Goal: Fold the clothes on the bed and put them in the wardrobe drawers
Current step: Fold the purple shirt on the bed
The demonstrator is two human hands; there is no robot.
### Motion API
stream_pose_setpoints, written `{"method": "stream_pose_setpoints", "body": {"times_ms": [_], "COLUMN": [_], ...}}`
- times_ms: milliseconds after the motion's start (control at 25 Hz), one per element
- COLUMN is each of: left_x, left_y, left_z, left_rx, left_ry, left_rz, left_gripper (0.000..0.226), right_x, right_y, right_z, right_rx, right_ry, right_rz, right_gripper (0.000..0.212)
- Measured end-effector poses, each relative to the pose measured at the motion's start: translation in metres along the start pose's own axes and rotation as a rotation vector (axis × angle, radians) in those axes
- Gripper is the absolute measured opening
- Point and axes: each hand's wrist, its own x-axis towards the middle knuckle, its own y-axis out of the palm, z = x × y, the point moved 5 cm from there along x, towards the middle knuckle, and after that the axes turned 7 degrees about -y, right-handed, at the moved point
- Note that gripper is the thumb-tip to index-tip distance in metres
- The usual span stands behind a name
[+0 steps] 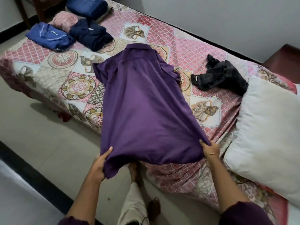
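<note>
Folding step on purple shirt (142, 101), frame centre, collar end on bed (203, 51), hem lifted. My left hand (99, 166) and right hand (209, 149) each pinch hem corner. Next, probably: carry hem up toward collar. Black garment (222, 75) right, unfolded.

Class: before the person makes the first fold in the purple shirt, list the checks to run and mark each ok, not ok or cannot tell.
1. Left hand grips a hem corner of the purple shirt: ok.
2. Right hand grips the other corner: ok.
3. Collar end lies on the bed: ok.
4. Sleeves spread flat: not ok, bunched at the sides.
5. Buttons fastened: cannot tell.
6. Black garment clear of the shirt: ok.
</note>
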Motion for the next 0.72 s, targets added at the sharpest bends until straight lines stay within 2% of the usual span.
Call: {"method": "stream_pose_setpoints", "body": {"times_ms": [80, 160, 320, 400, 480, 600, 720], "left_x": [0.012, 0.024, 0.03, 0.027, 0.024, 0.019, 0.021], "left_y": [-0.038, -0.063, -0.064, -0.046, -0.018, 0.033, 0.086], "left_z": [0.016, 0.032, 0.059, 0.061, 0.06, 0.035, -0.003], "left_rx": [0.154, 0.405, 0.846, 0.928, 0.905, 0.917, 1.022], "left_ry": [0.011, 0.034, -0.034, -0.043, 0.002, 0.131, 0.269], "left_rz": [-0.214, -0.414, -0.556, -0.562, -0.481, -0.342, -0.263], "left_gripper": [0.023, 0.034, 0.053, 0.053, 0.047, 0.041, 0.039], "right_x": [0.006, 0.002, -0.025, -0.037, -0.042, -0.04, -0.029], "right_y": [-0.023, -0.033, -0.031, -0.027, -0.014, 0.005, 0.023], "right_z": [-0.014, -0.025, -0.041, -0.037, -0.027, 0.004, 0.045], "right_rx": [-0.201, -0.338, -0.625, -0.697, -0.624, -0.576, -0.54], "right_ry": [0.061, 0.094, 0.084, 0.034, -0.058, -0.2, -0.283], "right_rz": [-0.07, -0.053, -0.039, -0.032, 0.074, 0.247, 0.309], "right_gripper": [0.036, 0.032, 0.033, 0.036, 0.038, 0.038, 0.036]}}
